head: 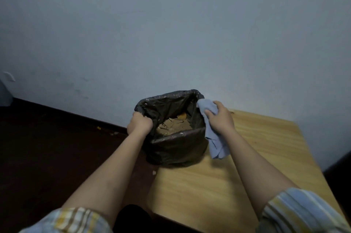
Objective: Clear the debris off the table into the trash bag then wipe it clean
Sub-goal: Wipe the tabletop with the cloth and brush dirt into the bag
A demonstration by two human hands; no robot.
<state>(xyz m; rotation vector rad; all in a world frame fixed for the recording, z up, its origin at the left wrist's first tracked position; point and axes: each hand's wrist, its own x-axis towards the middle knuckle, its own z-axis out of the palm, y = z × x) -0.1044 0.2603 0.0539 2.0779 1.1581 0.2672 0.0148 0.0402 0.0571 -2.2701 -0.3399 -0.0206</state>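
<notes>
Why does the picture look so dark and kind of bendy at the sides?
Head view: the room is dimly lit, so the wall looks bluish-grey and the floor nearly black. The wide lens bends the table edges and stretches the arms. The trash bag shows small shiny glints. The cloth and both hands look slightly soft, not sharp.

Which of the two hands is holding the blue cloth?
The right hand grips the blue cloth; the left hand grips the black trash bag's rim.
</notes>
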